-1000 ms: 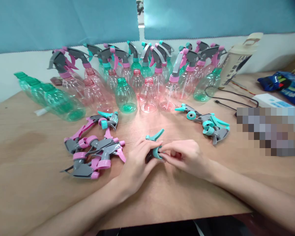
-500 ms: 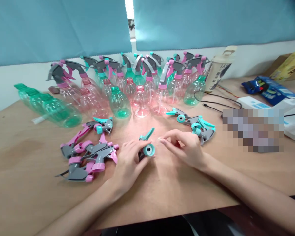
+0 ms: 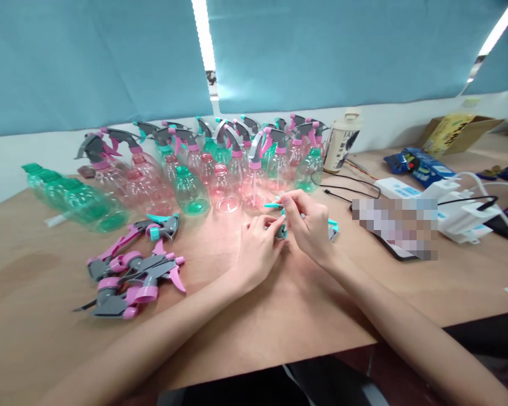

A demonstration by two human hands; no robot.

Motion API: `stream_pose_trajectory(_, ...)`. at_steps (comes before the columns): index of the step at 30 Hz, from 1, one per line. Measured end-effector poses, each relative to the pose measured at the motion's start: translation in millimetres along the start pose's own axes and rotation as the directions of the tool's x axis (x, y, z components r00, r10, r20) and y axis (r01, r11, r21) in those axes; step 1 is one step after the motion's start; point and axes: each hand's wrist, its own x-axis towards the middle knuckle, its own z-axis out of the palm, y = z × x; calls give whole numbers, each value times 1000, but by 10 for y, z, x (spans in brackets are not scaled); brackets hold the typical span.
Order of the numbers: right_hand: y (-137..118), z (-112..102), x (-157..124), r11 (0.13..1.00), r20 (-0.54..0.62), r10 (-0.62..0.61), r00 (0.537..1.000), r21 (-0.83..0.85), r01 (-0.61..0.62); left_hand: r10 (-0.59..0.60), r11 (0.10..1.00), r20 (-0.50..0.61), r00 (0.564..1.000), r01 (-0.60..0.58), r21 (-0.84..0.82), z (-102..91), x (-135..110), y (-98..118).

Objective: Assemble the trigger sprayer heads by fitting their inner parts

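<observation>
both hands meeting over table (image 3: pixel 254 327): left hand (image 3: pixel 260 254) gripping teal spray head (image 3: pixel 281 230), right hand (image 3: pixel 307 223) pinching it too

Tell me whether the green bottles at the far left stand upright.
No, the green bottles lie on their sides on the table.

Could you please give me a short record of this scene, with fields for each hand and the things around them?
left hand: grips the teal spray head from below
right hand: fingers pinch the same head from above
left of the hands: pink spray heads piled on the table
behind the right hand: spare teal heads, mostly hidden
back row: capped bottles, upright
in front of the row: open green bottle and open pink bottle
far left: lying green bottles
</observation>
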Motion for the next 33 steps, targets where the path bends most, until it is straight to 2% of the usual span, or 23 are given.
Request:
stream_pose_trajectory(2,-4,-18,2,1000,-12,4,1000,13,-3,22,999,19,1000,-21,-27,70,54,101)
stream_pose_trajectory(5,-30,-39,-1,1000,-16,4,1000,27,-4,54,996,43,998,-51,-77,109,-4,221)
stream_pose_trajectory(9,-49,-24,-1,997,99,-33,995,-67,39,46,993,73,996,-38,-115,27,-201,219)
stream_pose_trajectory(13,25,66,-46,953,291,-12,957,-286,99,-29,992,98,995,41,-121,-196,-463,45)
stream_pose_trajectory(17,166,181,-182,907,364,23,931,-400,134,-132,978,113,985,148,-150,-514,-751,-136)
stream_pose_trajectory(21,291,252,-299,736,466,129,875,-636,231,-177,975,55,983,183,-123,-828,-1019,-234)
stream_pose_trajectory(23,345,262,-322,691,480,147,865,-676,257,-193,975,27,981,195,-108,-949,-1156,-254)
stream_pose_trajectory(29,486,242,-341,630,458,141,877,-726,278,-197,978,-5,980,196,-72,-1196,-1558,-306)
stream_pose_trajectory(33,513,241,-375,616,432,96,897,-733,287,-200,973,-100,975,210,93,-1331,-1728,-479)
